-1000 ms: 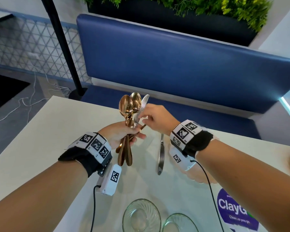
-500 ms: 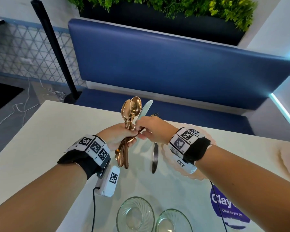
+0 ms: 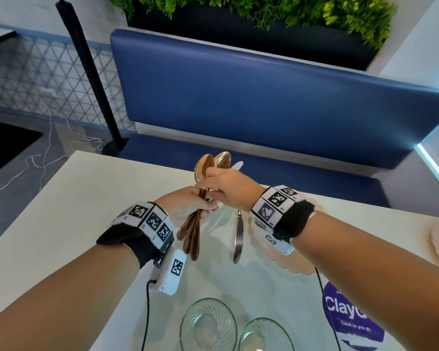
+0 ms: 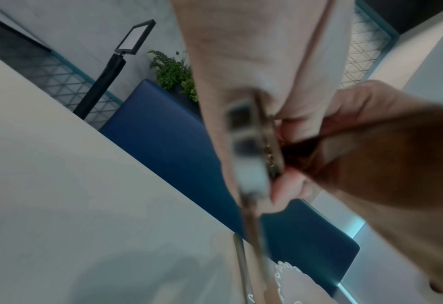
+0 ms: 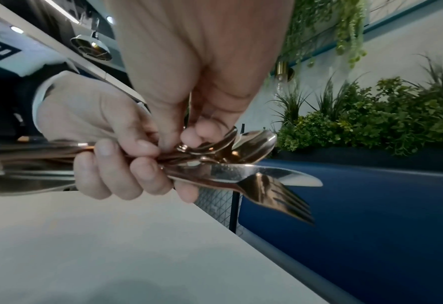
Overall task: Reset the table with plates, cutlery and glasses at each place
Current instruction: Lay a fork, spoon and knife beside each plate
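Observation:
My left hand [image 3: 188, 207] grips a bundle of copper-coloured cutlery [image 3: 203, 168] upright above the white table [image 3: 61, 211]: spoons, a knife and a fork [image 5: 275, 195]. The spoon bowls [image 5: 251, 146] and the knife blade [image 5: 280, 174] stick out past the fingers. My right hand [image 3: 228, 188] reaches in from the right and pinches the cutlery necks just above the left hand's fingers [image 5: 116, 164]. A silver knife [image 3: 238, 236] lies on the table beside a scalloped pale plate [image 3: 297, 264], which sits under my right wrist.
Two clear glasses [image 3: 208, 323] [image 3: 266, 335] stand at the near edge. A purple round sticker [image 3: 352, 315] is at the right. A blue bench [image 3: 264, 97] runs behind the table, with a black pole [image 3: 86, 72] at the left and plants [image 3: 264, 11] above.
My right hand has slid from the knife blade's side over to the necks of the spoons, closer against the left hand. The bundle stays in the left hand. The head view has tilted slightly.

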The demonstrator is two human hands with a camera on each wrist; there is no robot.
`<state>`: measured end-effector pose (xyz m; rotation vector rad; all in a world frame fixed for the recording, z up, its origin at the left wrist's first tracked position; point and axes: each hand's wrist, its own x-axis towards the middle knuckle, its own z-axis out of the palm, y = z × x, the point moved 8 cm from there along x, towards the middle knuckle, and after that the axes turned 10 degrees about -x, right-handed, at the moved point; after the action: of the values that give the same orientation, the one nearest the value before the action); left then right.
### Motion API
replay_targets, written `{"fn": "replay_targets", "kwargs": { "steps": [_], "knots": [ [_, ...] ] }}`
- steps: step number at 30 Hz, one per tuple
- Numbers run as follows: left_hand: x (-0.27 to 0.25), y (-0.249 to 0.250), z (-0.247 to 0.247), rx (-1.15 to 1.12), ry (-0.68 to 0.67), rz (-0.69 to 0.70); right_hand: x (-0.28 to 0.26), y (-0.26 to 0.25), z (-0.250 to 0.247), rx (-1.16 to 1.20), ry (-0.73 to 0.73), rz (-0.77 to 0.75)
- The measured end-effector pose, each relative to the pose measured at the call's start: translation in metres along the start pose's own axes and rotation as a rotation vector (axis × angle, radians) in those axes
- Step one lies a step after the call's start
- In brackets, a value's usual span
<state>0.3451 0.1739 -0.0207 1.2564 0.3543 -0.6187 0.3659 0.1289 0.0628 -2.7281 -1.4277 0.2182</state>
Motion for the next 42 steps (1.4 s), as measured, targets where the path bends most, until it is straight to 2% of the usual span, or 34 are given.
{"fn": "replay_targets", "kwargs": {
  "steps": [5,8,13,22,27,31,34,36,39,42],
  "knots": [
    [0.001,-0.004,0.000,0.024,-0.028,-0.014,0.016,0.000,0.013,-0.144,-0.253,0.092],
    [0.000,-0.008,0.002,0.024,-0.071,-0.024,0.018,0.001,0.014,-0.211,-0.238,0.006],
    [-0.002,-0.011,0.000,0.071,-0.017,-0.037,0.017,-0.005,0.019,-0.316,-0.277,-0.121],
    [-0.004,-0.012,0.000,0.070,-0.037,-0.080,0.007,0.002,0.022,-0.423,-0.290,-0.182],
    [-0.003,-0.007,-0.017,0.076,-0.031,-0.053,0.001,0.029,0.021,-0.420,-0.275,-0.064],
    [-0.001,-0.002,-0.036,-0.125,0.029,0.005,-0.009,0.054,0.021,-0.275,-0.210,0.092],
    [0.001,-0.001,-0.054,-0.294,0.075,0.030,-0.016,0.072,0.026,-0.047,-0.110,0.278],
    [0.001,0.001,-0.065,-0.372,0.125,0.055,-0.019,0.078,0.039,0.156,-0.097,0.426],
    [-0.001,0.002,-0.073,-0.422,0.164,0.096,-0.022,0.081,0.070,0.534,-0.114,0.634],
    [-0.003,-0.001,-0.075,-0.407,0.162,0.097,-0.021,0.076,0.103,0.653,-0.246,0.705]
  ]
}}
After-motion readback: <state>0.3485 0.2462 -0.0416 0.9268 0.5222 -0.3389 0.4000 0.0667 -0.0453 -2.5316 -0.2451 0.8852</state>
